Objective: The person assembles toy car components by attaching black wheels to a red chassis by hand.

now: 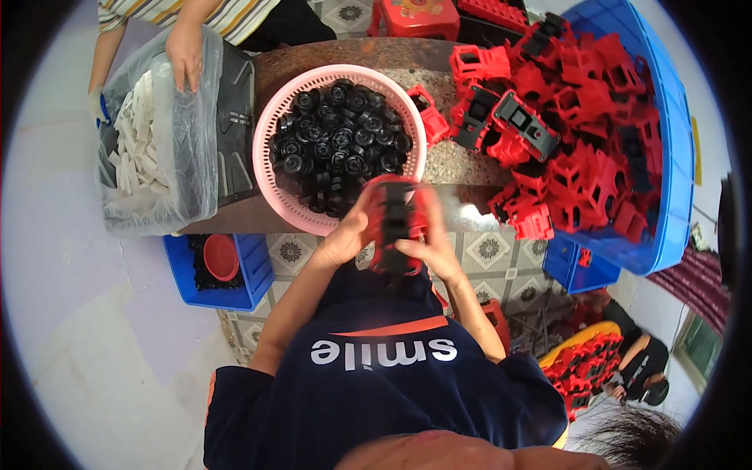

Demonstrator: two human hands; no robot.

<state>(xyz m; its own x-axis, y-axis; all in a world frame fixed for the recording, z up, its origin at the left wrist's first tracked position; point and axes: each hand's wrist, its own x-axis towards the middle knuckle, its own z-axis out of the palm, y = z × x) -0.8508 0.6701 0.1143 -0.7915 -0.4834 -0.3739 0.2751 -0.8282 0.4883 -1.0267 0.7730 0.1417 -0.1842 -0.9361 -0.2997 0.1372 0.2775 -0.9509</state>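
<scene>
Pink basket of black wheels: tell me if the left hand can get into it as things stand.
Probably yes. The pink basket sits open-topped just beyond the left hand, nothing between them. But that hand, with the right hand, is gripping the red part, so it would have to let go first.

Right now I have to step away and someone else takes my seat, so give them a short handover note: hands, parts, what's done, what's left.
Left hand and right hand: both in a grip on one red plastic frame, blurred, held above the lap.
Black wheels: heaped in the pink basket just ahead.
Red frames: piled in the blue tub on the right.
Done: cannot tell.
Left: many frames and wheels remain.
</scene>
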